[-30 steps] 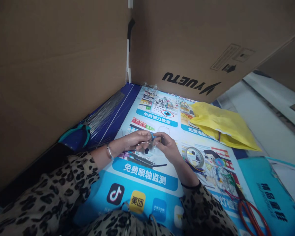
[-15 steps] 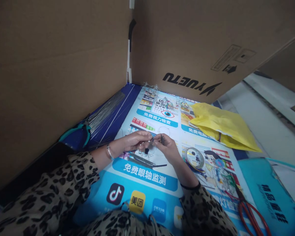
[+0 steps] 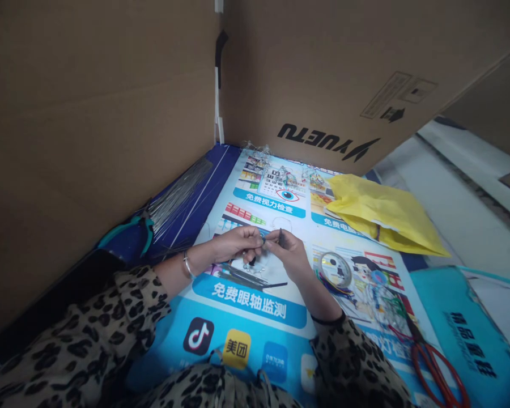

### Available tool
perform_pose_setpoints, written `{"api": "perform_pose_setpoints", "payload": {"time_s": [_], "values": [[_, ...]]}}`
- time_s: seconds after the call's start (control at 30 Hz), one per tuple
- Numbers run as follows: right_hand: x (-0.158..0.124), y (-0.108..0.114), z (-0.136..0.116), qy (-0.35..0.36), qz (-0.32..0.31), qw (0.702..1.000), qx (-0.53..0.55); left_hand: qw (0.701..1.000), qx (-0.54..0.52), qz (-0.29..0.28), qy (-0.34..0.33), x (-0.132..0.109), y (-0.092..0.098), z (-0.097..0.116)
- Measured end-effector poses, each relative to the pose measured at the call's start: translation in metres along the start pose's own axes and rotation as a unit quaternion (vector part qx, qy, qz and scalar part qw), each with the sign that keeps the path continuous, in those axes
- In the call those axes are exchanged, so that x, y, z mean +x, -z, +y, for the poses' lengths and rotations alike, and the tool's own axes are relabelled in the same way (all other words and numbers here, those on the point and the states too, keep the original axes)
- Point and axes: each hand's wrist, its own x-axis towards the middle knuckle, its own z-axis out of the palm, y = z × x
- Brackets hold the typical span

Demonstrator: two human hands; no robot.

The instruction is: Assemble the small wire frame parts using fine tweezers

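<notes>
My left hand [image 3: 242, 242] and my right hand [image 3: 285, 248] meet above the middle of a printed poster sheet [image 3: 187, 309], fingers pinched and fingertips nearly touching. Between them is something small and thin, perhaps wire, too fine to make out. A short dark strip [image 3: 280, 235] pokes up from the fingers of my right hand. Below my left hand hangs a small dark piece whose link to the fingers is unclear. Just under the hands, a bunch of dark thin strips [image 3: 246, 277] lies on the poster.
Cardboard walls [image 3: 323, 68] stand behind and to the left. Teal-handled pliers [image 3: 130, 229] lie by thin wires [image 3: 178, 195] at left. To the right are a yellow bag [image 3: 386, 212], a tape roll [image 3: 335, 269], red-handled scissors [image 3: 436, 368] and a turquoise bag [image 3: 446, 317].
The whole view has shifted slightly. My hands keep their pinch in almost the same place, with only small finger movement.
</notes>
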Motion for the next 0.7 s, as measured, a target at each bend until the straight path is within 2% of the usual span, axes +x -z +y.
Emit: {"api": "perform_pose_setpoints", "payload": {"time_s": [0.17, 0.4, 0.7], "values": [[-0.0003, -0.0002, 0.0039, 0.000, 0.023, 1.000, 0.021, 0.999, 0.033, -0.010, -0.010, -0.0005, -0.0021, 0.0005], [0.0001, -0.0008, 0.0052, -0.003, 0.045, 0.998, 0.033, 0.999, 0.044, -0.017, 0.009, 0.0000, 0.0002, -0.0005], [0.0001, -0.0037, 0.0038, 0.013, 0.050, 0.999, 0.017, 1.000, -0.021, 0.002, 0.000, 0.0001, 0.0049, 0.0005]]}}
